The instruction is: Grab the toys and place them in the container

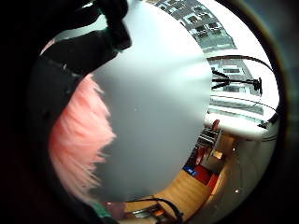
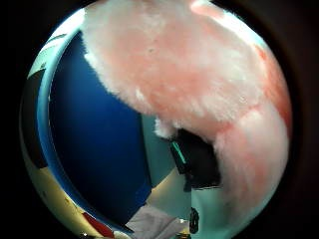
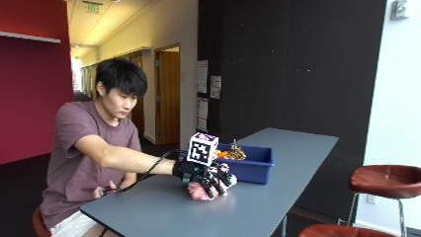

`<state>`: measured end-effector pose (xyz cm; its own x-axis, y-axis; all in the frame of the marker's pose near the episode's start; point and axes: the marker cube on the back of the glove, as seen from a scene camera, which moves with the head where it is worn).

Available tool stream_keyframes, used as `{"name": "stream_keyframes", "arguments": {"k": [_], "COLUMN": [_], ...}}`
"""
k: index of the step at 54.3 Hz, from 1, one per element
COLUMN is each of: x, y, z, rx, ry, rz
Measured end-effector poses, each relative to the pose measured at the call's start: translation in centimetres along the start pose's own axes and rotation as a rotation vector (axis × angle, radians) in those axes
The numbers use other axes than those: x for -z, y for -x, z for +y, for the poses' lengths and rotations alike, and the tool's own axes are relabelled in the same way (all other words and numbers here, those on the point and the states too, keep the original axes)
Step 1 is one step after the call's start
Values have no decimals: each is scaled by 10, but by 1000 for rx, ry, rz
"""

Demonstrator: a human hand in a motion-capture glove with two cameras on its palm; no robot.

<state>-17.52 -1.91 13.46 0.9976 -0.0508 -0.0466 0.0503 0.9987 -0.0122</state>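
In the outside view my gloved right hand (image 3: 209,178) grips a pink fluffy toy (image 3: 198,191) just above the grey table (image 3: 276,197), in front of the blue container (image 3: 253,165). Its fingers curl over the toy. The thumb side palm view is mostly filled with the pink fur (image 2: 199,74), with the blue container wall (image 2: 94,139) close beside it. Pink fur (image 1: 79,140) also shows in the little finger side palm view against the grey table top (image 1: 154,107). Other toys (image 3: 230,154) lie inside the container.
The long grey table stretches away behind the container toward a dark wall. Brown stools (image 3: 385,180) stand past the table's right side. The person's bare hand (image 3: 105,189) rests at the table's near edge.
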Motion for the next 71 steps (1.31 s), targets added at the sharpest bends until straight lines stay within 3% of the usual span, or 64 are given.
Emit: {"name": "stream_keyframes", "arguments": {"k": [28,47,60,71], "x": [-6,-5,-3,16], "y": [-4,5,0,-13], "z": [-9,-15,-20,-8], "rx": [-25,92,82,108], "ry": [-15,14,-90,-72], "rz": [57,-96,-154,-214]}}
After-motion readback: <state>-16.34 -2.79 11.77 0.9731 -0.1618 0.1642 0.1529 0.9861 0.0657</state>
